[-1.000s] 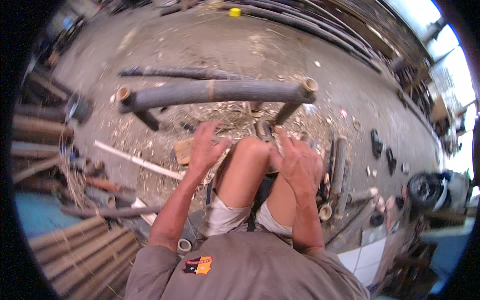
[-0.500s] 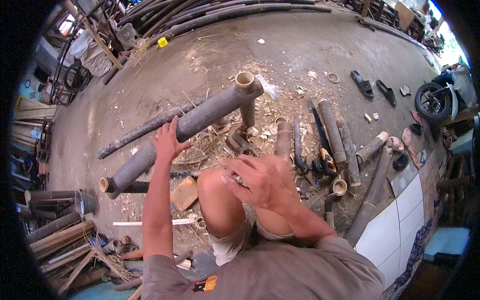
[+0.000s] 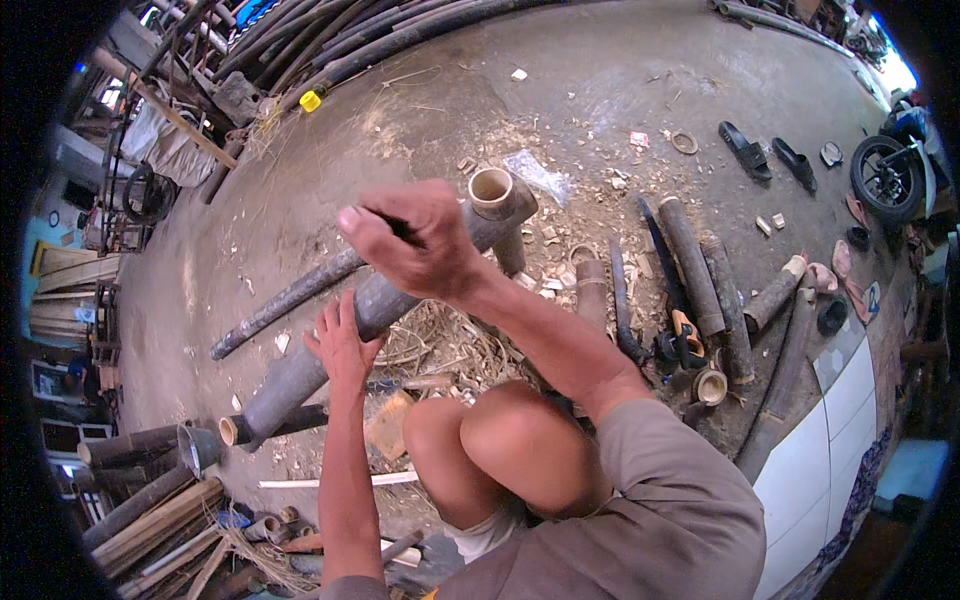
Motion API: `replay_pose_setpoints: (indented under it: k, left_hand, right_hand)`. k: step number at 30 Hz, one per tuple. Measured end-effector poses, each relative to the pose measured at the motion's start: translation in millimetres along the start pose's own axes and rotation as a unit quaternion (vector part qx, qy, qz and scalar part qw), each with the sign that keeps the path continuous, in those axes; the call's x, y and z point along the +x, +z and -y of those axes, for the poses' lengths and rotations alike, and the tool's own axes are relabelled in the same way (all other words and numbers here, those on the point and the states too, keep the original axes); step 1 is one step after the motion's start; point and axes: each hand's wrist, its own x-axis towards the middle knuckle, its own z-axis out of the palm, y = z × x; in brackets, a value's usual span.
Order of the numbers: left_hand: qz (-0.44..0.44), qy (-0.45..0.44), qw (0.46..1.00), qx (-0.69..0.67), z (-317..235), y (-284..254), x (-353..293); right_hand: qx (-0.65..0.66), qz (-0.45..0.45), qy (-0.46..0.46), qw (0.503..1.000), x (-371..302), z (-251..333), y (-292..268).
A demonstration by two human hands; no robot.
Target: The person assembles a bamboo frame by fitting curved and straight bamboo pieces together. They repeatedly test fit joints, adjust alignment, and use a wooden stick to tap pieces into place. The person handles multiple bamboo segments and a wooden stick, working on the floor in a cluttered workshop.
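Observation:
A thick dark bamboo tube [image 3: 285, 392] slants across in front of me, from an open pale end at lower left up to a short upright bamboo piece [image 3: 491, 192] with an open top. My left hand [image 3: 343, 338] lies on the tube near its middle, fingers spread over its surface. My right hand [image 3: 425, 238] is raised above the tube, its fingers curled closed. Whatever those fingers may hold is hidden. Beyond the tube, a thinner dark pole [image 3: 285, 305] lies on the floor. Wood chips and shavings [image 3: 440, 345] are scattered beneath.
At right lie a saw with an orange handle [image 3: 688, 338], several bamboo pieces [image 3: 692, 265] and a long bamboo pole [image 3: 780, 400]. Sandals [image 3: 745, 152] and a motorbike wheel [image 3: 887, 178] are farther off. Lower left holds a bucket [image 3: 200, 450] and stacked wood [image 3: 165, 515].
My right hand has risen from over my knees, going forward and left to above the tube. My left hand stays on the tube. The view has shifted, and my knees have drawn together.

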Motion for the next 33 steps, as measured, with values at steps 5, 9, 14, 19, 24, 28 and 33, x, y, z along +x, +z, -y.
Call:
replay_pose_setpoints:
  k: [5,9,14,19,24,28,33]
  left_hand:
    - [0.026,0.006,1.000,0.003,-11,0,3]
    - [0.000,-0.003,1.000,0.006,10,10,7]
    - [0.010,0.001,1.000,0.023,-3,3,3]
    - [0.010,0.011,1.000,0.020,-6,2,3]
    - [0.005,0.016,1.000,0.013,-6,2,2]
    - [0.023,0.008,0.999,0.032,3,8,3]
    - [0.064,-0.012,0.997,0.053,3,3,7]
  right_hand:
    - [-0.104,-0.003,0.090,0.990,-72,-159,27]
    - [-0.073,0.018,0.172,0.982,-76,-152,44]
    - [-0.039,0.020,0.212,0.976,-77,-140,27]
    - [-0.093,0.096,0.312,0.941,-150,-101,-19]
    - [-0.102,0.103,0.487,0.861,-313,-29,-110]
    - [-0.268,0.073,0.593,0.756,-405,61,-165]
    - [-0.381,0.111,0.621,0.675,-439,123,-188]
